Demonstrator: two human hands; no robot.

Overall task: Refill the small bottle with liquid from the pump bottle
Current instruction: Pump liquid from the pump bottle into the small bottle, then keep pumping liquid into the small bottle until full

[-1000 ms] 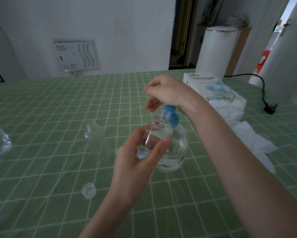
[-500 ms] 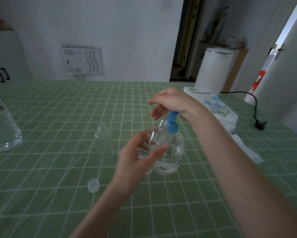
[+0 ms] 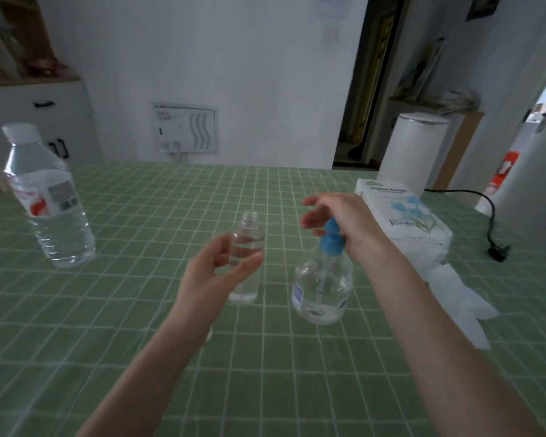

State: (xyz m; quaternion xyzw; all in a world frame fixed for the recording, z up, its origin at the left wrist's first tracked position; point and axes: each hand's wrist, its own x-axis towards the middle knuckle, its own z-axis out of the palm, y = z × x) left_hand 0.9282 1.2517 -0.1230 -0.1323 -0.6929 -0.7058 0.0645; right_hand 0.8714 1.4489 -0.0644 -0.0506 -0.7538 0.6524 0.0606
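A small clear bottle (image 3: pixel 246 279), uncapped and holding some liquid, stands upright left of the pump bottle (image 3: pixel 323 288). My left hand (image 3: pixel 211 275) curls around it, thumb across its front and fingers at its left side. The pump bottle is round and clear with a blue pump head (image 3: pixel 331 236) and stands on the green checked tablecloth (image 3: pixel 139 310). My right hand (image 3: pixel 338 216) hovers over the pump head with its fingers spread and lifted, the palm touching the top. The nozzle is hidden under that hand.
A large water bottle (image 3: pixel 49 209) with a white cap stands at the far left. A tissue pack (image 3: pixel 404 216) and loose tissue sheets (image 3: pixel 461 294) lie right of the pump bottle. A black plug and cord (image 3: pixel 496 247) lie at the table's right edge. A sliver of a clear cap (image 3: pixel 210 334) shows beside my left forearm.
My left hand has carried the small bottle from under the pump nozzle to the left and lower. My right hand's fingers have lifted off the pump head. The view has tilted upward.
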